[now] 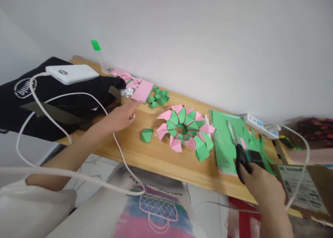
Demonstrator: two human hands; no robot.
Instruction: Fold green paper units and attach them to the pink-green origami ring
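My right hand (266, 184) grips black-handled scissors (241, 161), whose blades lie over green paper sheets (222, 141). Toward the pink paper sheet (143, 90) reaches my left hand (121, 116), its index finger stretched to the sheet's near edge and the other fingers partly bent. Whether the fingertip touches the sheet I cannot tell. Between my hands sits a ring of folded pink and green paper pieces (173, 117). A single folded green piece (146, 135) lies left of the ring, and a small pile of green folded pieces (158, 97) is behind it.
At the left, a black bag (52, 103) carries a white power bank (73, 74) with a looping white cable (90, 93). A power strip (261, 126) lies at the back right, near a cardboard box (321, 182). The wooden table (161, 161) meets the wall behind.
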